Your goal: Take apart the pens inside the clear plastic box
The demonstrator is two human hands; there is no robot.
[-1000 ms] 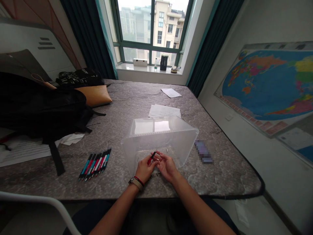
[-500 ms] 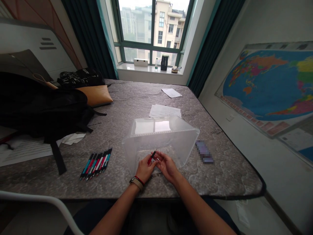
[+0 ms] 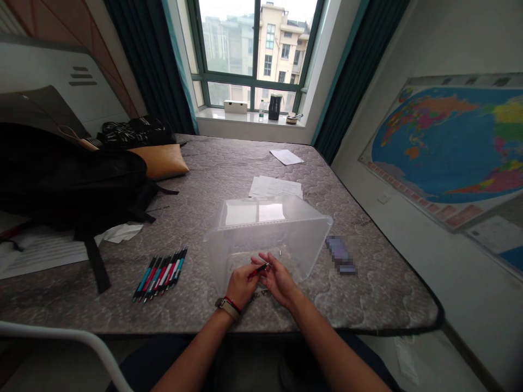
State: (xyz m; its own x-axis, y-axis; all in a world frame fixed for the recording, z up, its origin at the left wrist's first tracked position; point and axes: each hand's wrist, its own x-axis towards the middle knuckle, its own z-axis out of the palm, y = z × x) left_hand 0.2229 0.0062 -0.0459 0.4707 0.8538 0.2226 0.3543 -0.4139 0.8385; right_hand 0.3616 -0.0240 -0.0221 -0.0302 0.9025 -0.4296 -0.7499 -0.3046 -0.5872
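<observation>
Gripping a red-and-black pen [image 3: 257, 270], the left hand [image 3: 240, 287] is clamped. The right hand [image 3: 280, 280] adjoins the pen's tip; grip undetermined.

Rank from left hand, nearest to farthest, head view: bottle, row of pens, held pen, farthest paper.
1. Held pen: in the left hand.
2. Row of pens: to its left.
3. Farthest paper: ahead, beyond the clear box.
4. Bottle: ahead, on the windowsill.

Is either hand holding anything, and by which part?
The left hand holds a red-and-black pen by its red part; whether the right hand grips anything is unclear.
</observation>
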